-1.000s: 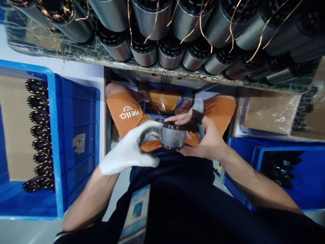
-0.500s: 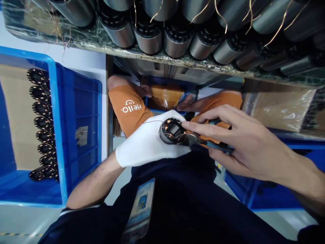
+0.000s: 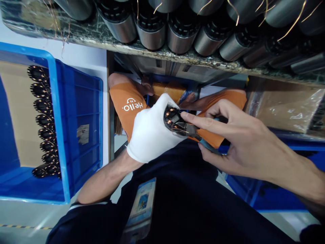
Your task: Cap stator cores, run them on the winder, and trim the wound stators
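Note:
My left hand (image 3: pixel 152 132), in a white glove, is closed around a motor stator (image 3: pixel 174 118). The stator is round and black, with copper windings and thin copper wires showing on its upturned end. My bare right hand (image 3: pixel 243 142) grips pliers (image 3: pixel 209 145) with teal handles. Their metal jaws lie at the stator's right lower rim, by a copper wire; whether they pinch it I cannot tell. The right index finger reaches out over the jaws to the stator's rim.
Rows of metal motor cylinders with copper wires stand on the bench (image 3: pixel 96 40) ahead. On the left, a blue crate (image 3: pixel 59 135) holds several stators beside cardboard. Another blue bin (image 3: pixel 279 198) sits at the right, below a plastic-covered cardboard box (image 3: pixel 281 105).
My left hand has turned and lifted the stator slightly up and to the right. The pliers have moved with it, their jaws still at its rim.

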The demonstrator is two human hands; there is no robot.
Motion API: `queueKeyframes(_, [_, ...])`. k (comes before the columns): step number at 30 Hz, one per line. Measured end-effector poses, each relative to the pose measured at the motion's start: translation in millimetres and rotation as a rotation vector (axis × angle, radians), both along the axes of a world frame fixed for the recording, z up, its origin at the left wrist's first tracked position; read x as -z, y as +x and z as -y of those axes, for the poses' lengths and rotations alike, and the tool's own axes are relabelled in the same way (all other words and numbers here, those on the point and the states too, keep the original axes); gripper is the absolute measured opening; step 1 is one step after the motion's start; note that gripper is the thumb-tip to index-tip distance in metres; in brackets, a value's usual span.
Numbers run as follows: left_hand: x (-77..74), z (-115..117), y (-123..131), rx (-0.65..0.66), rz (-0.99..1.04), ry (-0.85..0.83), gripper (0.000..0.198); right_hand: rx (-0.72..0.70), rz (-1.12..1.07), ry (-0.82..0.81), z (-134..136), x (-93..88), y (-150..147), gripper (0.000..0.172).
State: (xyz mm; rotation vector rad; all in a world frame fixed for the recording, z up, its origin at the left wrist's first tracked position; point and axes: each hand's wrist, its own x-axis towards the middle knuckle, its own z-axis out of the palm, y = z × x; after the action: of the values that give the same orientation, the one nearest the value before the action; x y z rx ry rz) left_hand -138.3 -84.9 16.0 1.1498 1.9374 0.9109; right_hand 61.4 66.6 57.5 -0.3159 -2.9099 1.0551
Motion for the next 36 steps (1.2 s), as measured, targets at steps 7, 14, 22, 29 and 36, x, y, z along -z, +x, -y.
queueKeyframes(7, [-13.8,-3.8,4.3,0.018,-0.193,-0.086,0.033,0.018,0.092,0.238,13.4,0.5,0.1,0.073])
queueKeyframes(14, [-15.7,0.7,2.6,0.060,-0.119,-0.098,0.036,0.046,0.102,-0.049,16.0,-3.4,-0.7,0.065])
queueKeyframes(22, [-13.2,-4.4,7.7,-0.029,-0.350,-0.152,0.037,0.126,0.172,0.056,20.6,-0.8,-3.3,0.072])
queueKeyframes(29, [-8.3,-2.7,11.9,-0.069,-0.486,-0.152,0.040,0.138,0.163,0.179,29.1,2.8,-5.6,0.068])
queueKeyframes(36, [-7.7,-3.7,12.1,-0.101,-0.521,-0.178,0.037,0.151,0.156,0.122,30.7,8.2,-9.2,0.070])
